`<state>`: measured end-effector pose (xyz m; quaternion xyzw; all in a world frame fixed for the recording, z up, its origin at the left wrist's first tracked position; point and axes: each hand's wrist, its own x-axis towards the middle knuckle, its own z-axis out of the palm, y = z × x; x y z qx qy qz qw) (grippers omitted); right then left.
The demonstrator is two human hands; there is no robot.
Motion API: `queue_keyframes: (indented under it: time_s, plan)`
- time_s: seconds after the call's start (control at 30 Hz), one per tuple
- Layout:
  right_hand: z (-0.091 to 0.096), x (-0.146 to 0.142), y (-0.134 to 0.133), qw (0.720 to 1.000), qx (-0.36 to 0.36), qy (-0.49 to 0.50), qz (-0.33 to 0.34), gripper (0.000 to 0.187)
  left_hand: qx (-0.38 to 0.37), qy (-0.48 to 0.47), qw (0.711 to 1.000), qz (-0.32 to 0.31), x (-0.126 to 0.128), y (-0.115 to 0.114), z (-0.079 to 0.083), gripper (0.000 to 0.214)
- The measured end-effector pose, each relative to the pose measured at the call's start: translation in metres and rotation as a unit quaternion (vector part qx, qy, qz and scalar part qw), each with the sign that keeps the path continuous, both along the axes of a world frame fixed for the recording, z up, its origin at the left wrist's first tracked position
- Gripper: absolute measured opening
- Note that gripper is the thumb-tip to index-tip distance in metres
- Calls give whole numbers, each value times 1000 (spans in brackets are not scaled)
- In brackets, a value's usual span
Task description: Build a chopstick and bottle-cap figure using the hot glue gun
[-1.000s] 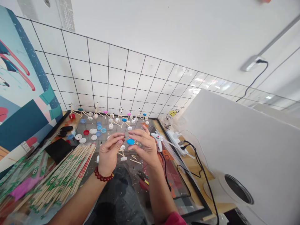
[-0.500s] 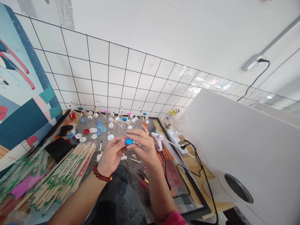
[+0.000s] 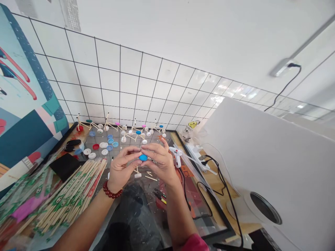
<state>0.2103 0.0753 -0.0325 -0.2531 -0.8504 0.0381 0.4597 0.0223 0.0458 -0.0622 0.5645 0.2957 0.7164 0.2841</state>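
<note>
Between my two hands, over the middle of the table, is a small bright blue oval piece (image 3: 143,157), smooth like a lump of clay. My left hand (image 3: 123,166), with a red bead bracelet at the wrist, pinches its left side between thumb and fingers. From the right, my right hand (image 3: 158,162) holds it with thumb and curled fingers, one finger raised. Just below the hands, a stick figure with a white cap base (image 3: 138,175) lies partly hidden. Short cut stick pieces (image 3: 151,177) are on the table beside it.
Small stick models with bottle caps (image 3: 138,132) line the table's back. Loose caps (image 3: 110,141) lie left of centre. Wrapped chopsticks (image 3: 70,195) cover the left front. A white glue gun (image 3: 176,156), a power strip (image 3: 200,157) and cables are at right, beside a large white box (image 3: 267,157).
My left hand has shifted slightly, its fingers now straighter and its thumb lower on the blue piece. My right hand keeps nearly the same place.
</note>
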Motion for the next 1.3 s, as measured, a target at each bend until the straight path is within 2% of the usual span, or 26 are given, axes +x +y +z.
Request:
queue_keyframes:
  time_s: [0.13,0.27,0.43,0.53,0.6,0.7,0.8,0.97,1.3]
  plan:
    - [-1,-3,-1,1000,2,2,-5,33,20,33,999,37,-2,-2,3,20]
    - [-3,-4,1,1000,20,16,10,34,28,26,999,39,-1,-2,4,20]
    - [-3,-4,0,1000,5,10,11,35,21,23,999,37,-2,-2,4,15]
    - [-2,-3,1,1000,-8,17,7,35,-6,0,1000,13,0,-2,2,13]
    - [-2,-3,2,1000,-11,28,8,34,-56,-63,996,-27,4,-2,0,14]
    - [-3,-1,4,999,-15,42,4,30,-161,-208,960,-92,11,-2,1,19]
    - [-4,-1,5,999,-31,30,-6,26,-236,-278,921,-140,15,-1,2,26]
    - [-4,-3,3,999,-33,20,5,28,-284,-294,892,-194,14,1,1,32]
    - [-3,-3,4,999,-43,31,2,18,-362,-313,838,-261,8,0,3,34]
